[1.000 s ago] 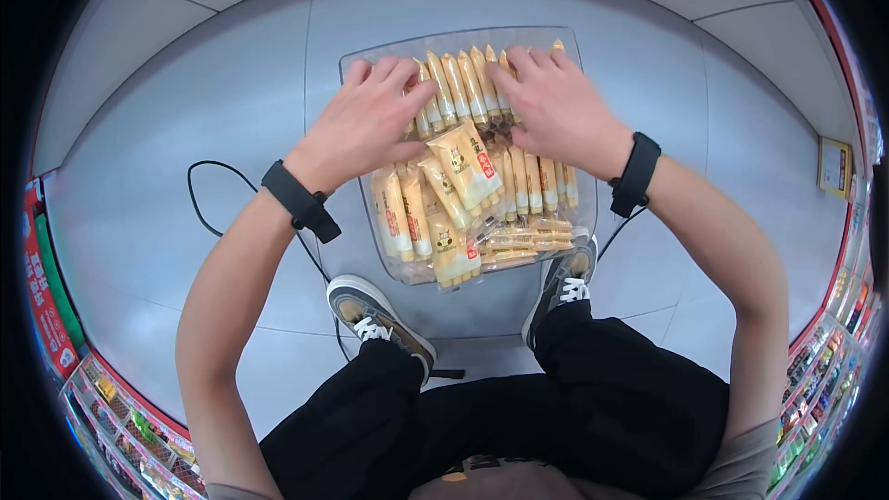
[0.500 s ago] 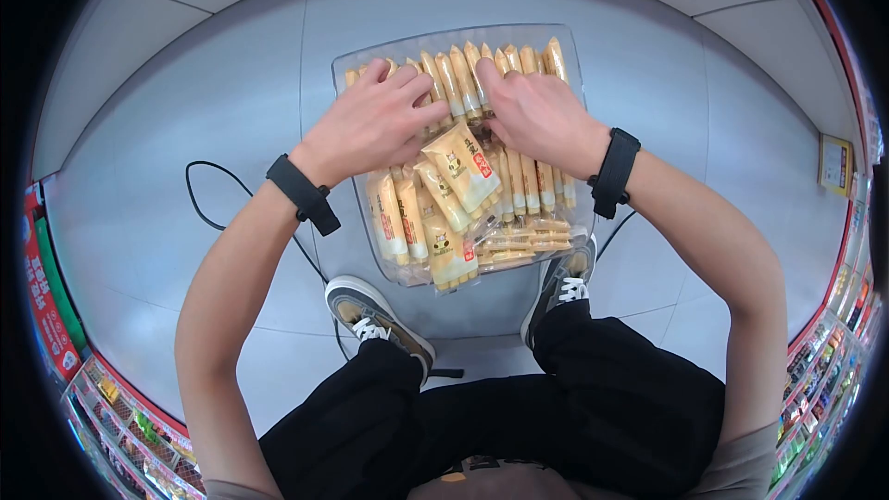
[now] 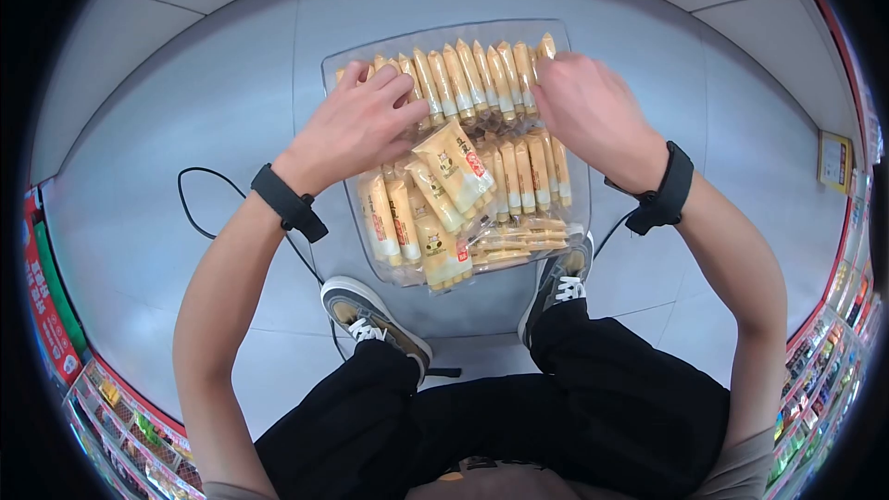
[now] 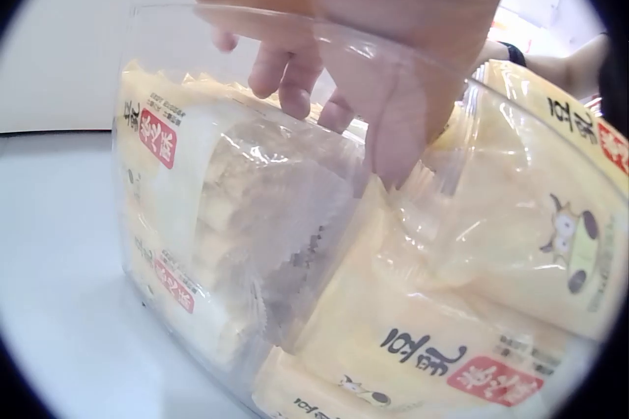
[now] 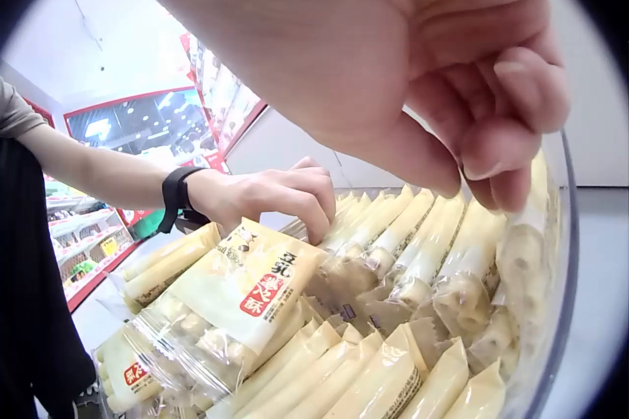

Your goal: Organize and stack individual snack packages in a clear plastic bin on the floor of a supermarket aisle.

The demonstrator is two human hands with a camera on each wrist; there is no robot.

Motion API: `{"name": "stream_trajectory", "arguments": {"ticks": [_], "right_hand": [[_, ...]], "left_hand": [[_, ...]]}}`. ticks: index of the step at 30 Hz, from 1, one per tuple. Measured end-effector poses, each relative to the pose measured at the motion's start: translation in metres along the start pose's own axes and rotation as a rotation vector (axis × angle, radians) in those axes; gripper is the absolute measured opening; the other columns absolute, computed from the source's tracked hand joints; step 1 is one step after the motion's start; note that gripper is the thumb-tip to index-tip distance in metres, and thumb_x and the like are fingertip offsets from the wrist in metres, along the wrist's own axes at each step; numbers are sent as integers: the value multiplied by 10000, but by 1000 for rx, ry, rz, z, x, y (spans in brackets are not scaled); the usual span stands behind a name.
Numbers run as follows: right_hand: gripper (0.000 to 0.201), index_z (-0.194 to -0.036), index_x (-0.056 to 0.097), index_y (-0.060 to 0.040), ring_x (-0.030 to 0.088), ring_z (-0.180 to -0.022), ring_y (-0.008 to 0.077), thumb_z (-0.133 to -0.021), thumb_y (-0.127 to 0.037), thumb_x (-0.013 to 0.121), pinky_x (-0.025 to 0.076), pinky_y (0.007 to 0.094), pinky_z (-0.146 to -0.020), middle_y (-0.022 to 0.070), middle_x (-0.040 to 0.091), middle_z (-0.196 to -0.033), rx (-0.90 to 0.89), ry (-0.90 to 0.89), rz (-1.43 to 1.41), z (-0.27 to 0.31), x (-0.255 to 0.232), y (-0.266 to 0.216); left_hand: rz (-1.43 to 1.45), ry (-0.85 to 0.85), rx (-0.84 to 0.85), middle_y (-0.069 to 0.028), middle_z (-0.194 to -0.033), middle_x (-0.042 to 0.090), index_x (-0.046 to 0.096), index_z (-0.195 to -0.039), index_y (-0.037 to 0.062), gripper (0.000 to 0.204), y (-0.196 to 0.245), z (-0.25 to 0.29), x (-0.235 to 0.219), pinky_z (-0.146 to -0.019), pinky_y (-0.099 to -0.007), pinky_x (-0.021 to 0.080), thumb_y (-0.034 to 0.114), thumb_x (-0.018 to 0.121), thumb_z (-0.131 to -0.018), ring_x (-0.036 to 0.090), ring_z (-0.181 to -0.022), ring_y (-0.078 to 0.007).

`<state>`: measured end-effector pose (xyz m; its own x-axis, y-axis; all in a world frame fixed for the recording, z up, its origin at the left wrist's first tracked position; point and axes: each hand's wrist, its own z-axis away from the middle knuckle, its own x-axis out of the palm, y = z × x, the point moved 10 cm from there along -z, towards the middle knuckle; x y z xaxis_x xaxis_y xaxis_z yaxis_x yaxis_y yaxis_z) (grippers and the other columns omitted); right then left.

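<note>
A clear plastic bin (image 3: 326, 83) holds many cream-coloured snack packets (image 3: 458, 167). Along its far side stands a row of upright packets (image 3: 463, 74). My left hand (image 3: 356, 125) rests over the left end of this row, fingers bent loosely; the left wrist view shows its fingers (image 4: 300, 80) reaching down past the bin's rim. My right hand (image 3: 597, 111) is at the row's right end. In the right wrist view, the curled fingers of my right hand (image 5: 393, 55) pinch the top of an end packet (image 5: 526, 232). Several packets lie flat and overlapping near the middle.
The bin stands on a grey floor (image 3: 231, 93) between two shoes (image 3: 375, 319). A black cable (image 3: 199, 222) loops at the left. Stocked shelves (image 3: 130, 426) line the lower left and right edges, and a yellow-framed sign (image 3: 835, 163) is at the right.
My right hand has moved from the middle of the far row to its right end, uncovering the packets there. My left hand stays over the left end, shifting slightly leftward with the bin.
</note>
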<state>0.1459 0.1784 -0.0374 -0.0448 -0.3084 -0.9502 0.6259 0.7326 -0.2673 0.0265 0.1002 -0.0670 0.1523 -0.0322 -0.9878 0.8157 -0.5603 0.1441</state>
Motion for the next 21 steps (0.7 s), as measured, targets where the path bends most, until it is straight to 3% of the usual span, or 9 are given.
{"name": "stream_trajectory", "arguments": {"ticks": [2, 5, 8, 17, 20, 21], "right_hand": [[71, -770, 589, 55, 624, -728, 398, -780, -13, 570, 518, 451, -652, 213, 626, -780, -16, -89, 43, 0, 6, -2], [67, -763, 611, 42, 656, -734, 380, -754, 0, 559, 541, 428, -646, 206, 638, -733, -45, -45, 98, -5, 7, -7], [90, -782, 627, 47, 661, -745, 377, -750, -19, 575, 543, 441, -656, 204, 642, -742, -4, -157, 33, -13, 35, 2], [142, -775, 623, 80, 681, -694, 345, -772, -27, 529, 559, 414, -642, 235, 655, -728, 20, -77, -32, -25, 32, 0], [179, -750, 604, 125, 685, -625, 335, -777, -13, 493, 561, 383, -590, 251, 648, -682, 418, -452, -396, -21, 51, 19], [187, -747, 601, 137, 684, -607, 333, -778, -11, 491, 562, 376, -583, 254, 644, -669, 417, -430, -413, -22, 51, 21]], "left_hand": [[6, 2, -8, -38, -884, 514, 548, -938, 113, 269, 3, -2, -5, -810, -366, 376, 132, 688, -710, 516, -915, -208], [-50, 17, -60, -43, -887, 518, 543, -948, 111, 275, 1, -5, 1, -813, -368, 375, 125, 686, -714, 519, -918, -212], [-54, -30, -84, -48, -899, 524, 545, -942, 104, 267, -1, -6, 6, -831, -373, 375, 134, 690, -720, 523, -939, -212], [22, -48, -109, -57, -946, 527, 561, -973, 100, 266, -5, 2, -2, -878, -408, 374, 106, 688, -739, 514, -981, -231], [293, -142, -162, -62, -982, 548, 587, -977, 85, 216, -18, -6, -14, -880, -403, 383, 84, 645, -768, 520, -1013, -246], [305, -108, -134, -64, -989, 553, 594, -975, 80, 202, -15, -13, -21, -882, -397, 385, 77, 632, -776, 520, -1019, -249]]}}
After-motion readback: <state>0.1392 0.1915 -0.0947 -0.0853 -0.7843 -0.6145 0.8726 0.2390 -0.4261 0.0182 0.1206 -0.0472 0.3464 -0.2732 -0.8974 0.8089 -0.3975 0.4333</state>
